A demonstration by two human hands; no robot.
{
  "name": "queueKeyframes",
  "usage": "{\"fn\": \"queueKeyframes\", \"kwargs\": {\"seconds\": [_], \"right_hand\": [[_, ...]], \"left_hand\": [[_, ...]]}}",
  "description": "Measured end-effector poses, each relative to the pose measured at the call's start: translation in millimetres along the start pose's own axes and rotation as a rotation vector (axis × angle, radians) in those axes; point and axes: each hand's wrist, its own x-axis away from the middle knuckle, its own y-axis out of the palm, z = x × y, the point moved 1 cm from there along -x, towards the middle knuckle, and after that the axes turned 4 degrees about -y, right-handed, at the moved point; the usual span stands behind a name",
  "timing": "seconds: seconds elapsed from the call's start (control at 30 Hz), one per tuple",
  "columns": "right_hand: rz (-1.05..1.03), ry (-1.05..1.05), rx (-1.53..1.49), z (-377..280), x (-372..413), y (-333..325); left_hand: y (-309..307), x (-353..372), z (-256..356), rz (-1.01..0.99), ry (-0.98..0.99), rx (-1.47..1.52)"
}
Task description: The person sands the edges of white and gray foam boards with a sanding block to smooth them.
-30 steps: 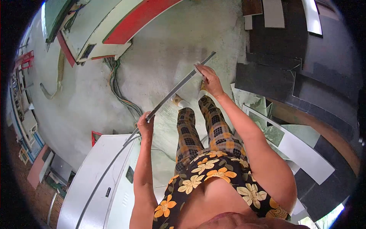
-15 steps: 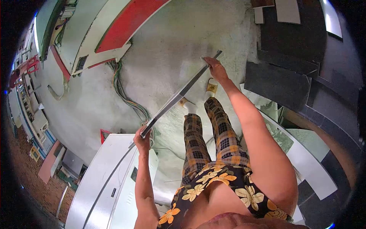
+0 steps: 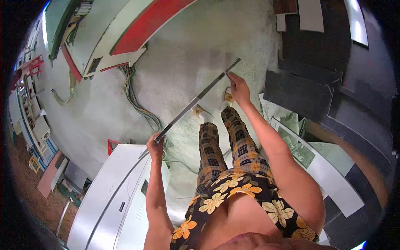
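A long, thin dark panel or strip (image 3: 196,100), seen nearly edge-on, slants from the lower left to the upper right in front of my legs. Around its lower left end my left hand (image 3: 155,148) is closed. Near its upper right end is my right hand (image 3: 239,88), its fingertips at the near edge and its fingers bent together on it. The floor and my feet show beneath the piece.
A white cabinet (image 3: 112,183) stands at the lower left. Cables (image 3: 135,100) run over the floor beside a red and white machine (image 3: 146,27). Dark sheets (image 3: 298,92) and a white framed panel (image 3: 329,179) lie on the right. Benches line the far left.
The strip has turned to show a more even, narrow face. My right hand has shifted slightly down and now has its fingers at the near edge. My left hand has risen slightly.
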Motion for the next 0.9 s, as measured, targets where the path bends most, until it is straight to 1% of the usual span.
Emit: {"fn": "queueKeyframes", "kwargs": {"seconds": [0.07,0.1,0.13,0.17,0.2,0.23,0.27,0.3,0.33,0.37,0.4,0.47,0.53,0.57,0.67,0.7,0.73,0.8,0.9], "right_hand": [[0.020,-0.194,-0.152,-52.5,4.1,-21.2],[-0.085,-0.302,-0.217,-70.5,9.6,-24.6],[-0.128,-0.352,-0.176,-87.8,12.6,-25.0],[-0.168,-0.409,-0.132,-105.0,14.2,-24.1],[-0.209,-0.465,-0.088,-116.8,14.6,-23.4],[-0.224,-0.504,-0.047,-112.3,10.4,-20.9],[-0.299,-0.521,0.000,-111.7,4.1,-23.8],[-0.373,-0.535,0.049,-110.2,-2.8,-27.8],[-0.449,-0.544,0.098,-108.9,-10.2,-30.4],[-0.438,-0.606,0.077,-108.7,-19.9,-30.5],[-0.514,-0.585,0.100,-101.9,-28.2,-25.5],[-0.662,-0.545,0.149,-87.2,-37.9,-12.6],[-0.632,-0.580,0.091,-81.7,-33.4,-13.1],[-0.620,-0.595,0.064,-81.2,-28.5,-18.2],[-0.561,-0.618,0.058,-89.2,-3.0,-39.4],[-0.578,-0.586,0.071,-98.7,7.5,-51.2],[-0.544,-0.622,0.063,-106.7,11.6,-63.3],[-0.481,-0.690,0.051,-119.2,21.9,-90.5],[-0.458,-0.649,0.179,-157.1,27.5,-157.7]], "left_hand": [[1.2,1.9,-1.9,0.001,-0.014,0.011],[1.9,2.6,-6.3,-0.001,-0.025,0.016],[3.8,0.5,-9.7,0.005,-0.028,0.025],[5.3,-0.6,-9.6,0.052,0.052,0.009],[5.2,0.1,-10.8,0.054,0.061,0.001],[4.6,0.9,-0.8,0.056,0.069,-0.007],[3.8,2.2,4.2,0.059,0.078,-0.017],[5.5,3.9,2.1,0.069,0.079,0.040],[5.0,5.0,5.8,0.056,0.064,0.009],[3.5,6.7,10.3,0.037,0.048,-0.022],[2.6,8.6,13.1,0.018,0.033,-0.052],[9.8,11.8,2.2,0.021,0.071,0.010],[11.5,12.8,-2.6,0.026,0.096,0.009],[11.7,14.7,-2.4,0.011,0.123,-0.105],[9.5,31.7,7.4,-0.055,0.105,-0.181],[9.8,37.7,2.3,-0.028,0.139,-0.109],[7.7,42.4,7.2,-0.022,0.170,-0.111],[-5.8,48.1,29.1,-0.013,0.226,-0.110],[-29.5,52.6,80.8,-0.024,0.347,-0.079]]}}
